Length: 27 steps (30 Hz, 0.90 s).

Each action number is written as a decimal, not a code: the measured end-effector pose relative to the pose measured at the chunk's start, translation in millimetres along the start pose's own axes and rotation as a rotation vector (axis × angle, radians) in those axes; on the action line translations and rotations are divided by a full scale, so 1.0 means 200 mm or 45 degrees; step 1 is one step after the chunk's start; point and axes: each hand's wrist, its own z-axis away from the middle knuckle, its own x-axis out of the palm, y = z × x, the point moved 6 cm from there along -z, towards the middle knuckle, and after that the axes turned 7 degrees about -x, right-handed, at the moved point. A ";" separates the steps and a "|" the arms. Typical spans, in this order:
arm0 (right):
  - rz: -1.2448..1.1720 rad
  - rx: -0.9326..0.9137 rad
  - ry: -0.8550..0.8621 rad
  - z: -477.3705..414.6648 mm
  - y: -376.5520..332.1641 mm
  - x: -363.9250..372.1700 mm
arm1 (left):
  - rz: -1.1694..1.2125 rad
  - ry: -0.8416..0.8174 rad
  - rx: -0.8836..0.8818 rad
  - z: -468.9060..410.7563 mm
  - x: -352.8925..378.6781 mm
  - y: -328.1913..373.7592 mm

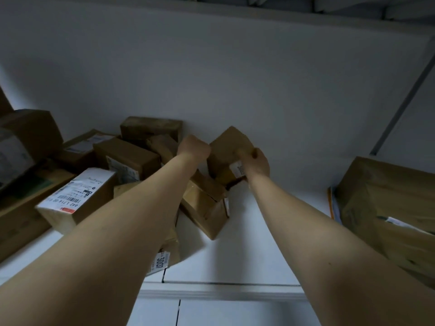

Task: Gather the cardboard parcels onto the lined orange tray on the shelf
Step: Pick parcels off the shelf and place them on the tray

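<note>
Right hand point(255, 164) curls round the right side of a small cardboard parcel point(229, 149), just above its white label, and holds it tilted near the back wall over the shelf point(259, 243). Left hand point(194, 147) is balled up against the parcel's left edge. Its fingertips are hidden from me, so I cannot tell whether it grips the parcel or only steadies it.

As for progress, I judge myself somewhere in the middle, with one parcel in hand and plenty left. A pile of parcels point(127, 158) lies heaped on the left of the shelf. A white-labelled box point(77, 196) leans at its front, and a tilted box point(204, 208) sits just below the one I hold. Another parcel with a tag point(162, 260) pokes out under my left forearm at the shelf's front edge. Well apart on the right stands a large brown package point(386, 208).

I cannot make out the lined orange tray. A thin orange edge point(331, 203) shows beside the large package, but I cannot tell if that is it. So I cannot say how many parcels are already on it.
</note>
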 end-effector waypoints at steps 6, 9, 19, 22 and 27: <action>-0.671 0.285 0.082 0.13 0.03 -0.17 | 0.155 -0.091 -0.121 0.11 0.04 -0.04; -0.789 0.357 0.074 0.24 0.06 -0.23 | 0.199 -0.131 -0.078 0.20 0.05 -0.05; -0.798 0.414 0.126 0.64 0.10 -0.45 | 0.481 -0.201 -0.124 0.55 0.03 -0.07; -0.847 0.392 0.156 0.75 0.09 -0.52 | 0.643 -0.319 -0.215 0.64 0.04 -0.09; -0.825 0.280 0.150 0.84 0.05 -0.62 | 0.697 -0.455 -0.225 0.75 0.06 -0.14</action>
